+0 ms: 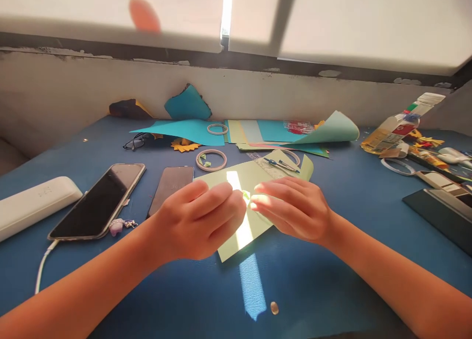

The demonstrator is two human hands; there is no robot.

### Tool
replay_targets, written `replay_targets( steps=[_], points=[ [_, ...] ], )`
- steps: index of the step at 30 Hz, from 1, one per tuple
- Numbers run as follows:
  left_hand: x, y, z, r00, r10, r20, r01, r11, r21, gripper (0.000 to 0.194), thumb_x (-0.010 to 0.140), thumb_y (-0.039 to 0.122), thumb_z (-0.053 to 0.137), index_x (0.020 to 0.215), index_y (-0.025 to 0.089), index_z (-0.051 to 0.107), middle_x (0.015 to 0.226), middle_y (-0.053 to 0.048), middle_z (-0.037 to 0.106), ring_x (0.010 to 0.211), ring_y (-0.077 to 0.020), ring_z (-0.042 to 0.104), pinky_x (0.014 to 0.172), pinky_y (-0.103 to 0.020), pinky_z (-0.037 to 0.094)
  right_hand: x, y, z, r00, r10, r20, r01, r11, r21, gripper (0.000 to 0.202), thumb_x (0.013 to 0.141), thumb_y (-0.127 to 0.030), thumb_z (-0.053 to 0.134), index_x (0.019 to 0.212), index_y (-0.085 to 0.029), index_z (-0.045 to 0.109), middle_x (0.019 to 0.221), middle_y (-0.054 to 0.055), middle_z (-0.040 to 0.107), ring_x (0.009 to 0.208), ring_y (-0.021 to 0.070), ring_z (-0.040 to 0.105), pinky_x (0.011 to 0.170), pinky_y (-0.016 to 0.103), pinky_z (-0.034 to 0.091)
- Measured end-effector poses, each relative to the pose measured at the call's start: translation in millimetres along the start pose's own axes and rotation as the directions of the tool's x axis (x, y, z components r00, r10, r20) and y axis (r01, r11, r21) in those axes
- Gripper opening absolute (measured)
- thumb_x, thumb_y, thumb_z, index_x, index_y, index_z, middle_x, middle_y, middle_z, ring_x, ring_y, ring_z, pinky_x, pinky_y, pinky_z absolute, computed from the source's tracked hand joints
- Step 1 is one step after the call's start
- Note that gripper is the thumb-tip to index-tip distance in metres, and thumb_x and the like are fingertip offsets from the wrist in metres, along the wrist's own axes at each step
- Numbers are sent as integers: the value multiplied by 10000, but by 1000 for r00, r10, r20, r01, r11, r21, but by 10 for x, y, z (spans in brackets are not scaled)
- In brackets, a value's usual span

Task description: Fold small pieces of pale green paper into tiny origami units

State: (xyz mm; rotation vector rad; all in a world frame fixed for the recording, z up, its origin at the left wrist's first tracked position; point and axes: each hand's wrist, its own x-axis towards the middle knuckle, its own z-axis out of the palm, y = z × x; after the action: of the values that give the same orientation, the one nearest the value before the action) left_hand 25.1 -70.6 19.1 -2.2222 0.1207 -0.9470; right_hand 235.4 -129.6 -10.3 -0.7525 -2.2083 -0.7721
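My left hand (204, 218) is closed, its fingers curled in toward my right hand (291, 208), which is closed as well. Between the two sets of fingertips shows a small piece of light green paper (246, 196); the fingers hide most of it. Both hands are above a pale green paper sheet (230, 248), crossed by a strip of sunlight. At the sheet's far right corner, which curls up, lie a compass (282, 164) and a clear ruler. Just beyond my left hand is a tape roll (211, 160) with small green paper bits inside its ring.
To the left lie two phones (101, 201) (171, 181) and a white power bank (37, 206). Coloured paper sheets (177, 130) and glasses (135, 141) are along the wall. At right stand a bottle (396, 127) and a dark box (442, 216). A small round object (274, 308) lies near the front.
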Motion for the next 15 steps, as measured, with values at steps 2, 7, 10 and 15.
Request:
replay_targets(
  steps=[2,7,10,15],
  points=[
    [3,4,12,1000,-4,-26,4,1000,-13,110,745,108,604,716,199,659,729,7,692,682,-133,598,503,-253,441,14,-2,-13,998,-57,-1,57,997,-51,209,747,-108,611,942,-147,547,808,77,664,674,148,592,555,271,487],
    [-15,32,43,999,-19,-46,16,998,-58,74,752,93,601,762,144,654,716,-13,678,706,-134,587,500,-252,434,34,-1,-24,992,-127,-25,125,988,-88,78,789,-88,521,851,-113,563,744,67,667,617,140,589,504,265,461],
    [-19,36,44,999,-12,-42,10,998,-66,69,757,96,602,753,141,654,716,-18,676,707,-131,584,491,-249,430,18,11,-11,990,-141,-31,138,987,-80,86,799,-99,503,862,-107,561,737,67,667,609,141,582,494,267,449],
    [-12,40,36,998,60,-13,-60,996,-59,60,724,93,639,766,127,665,719,-29,676,711,-138,581,471,-251,422,-11,-11,23,991,-129,-34,127,991,-50,113,761,-108,563,873,-104,558,734,70,663,596,141,566,486,267,430]
  ],
)
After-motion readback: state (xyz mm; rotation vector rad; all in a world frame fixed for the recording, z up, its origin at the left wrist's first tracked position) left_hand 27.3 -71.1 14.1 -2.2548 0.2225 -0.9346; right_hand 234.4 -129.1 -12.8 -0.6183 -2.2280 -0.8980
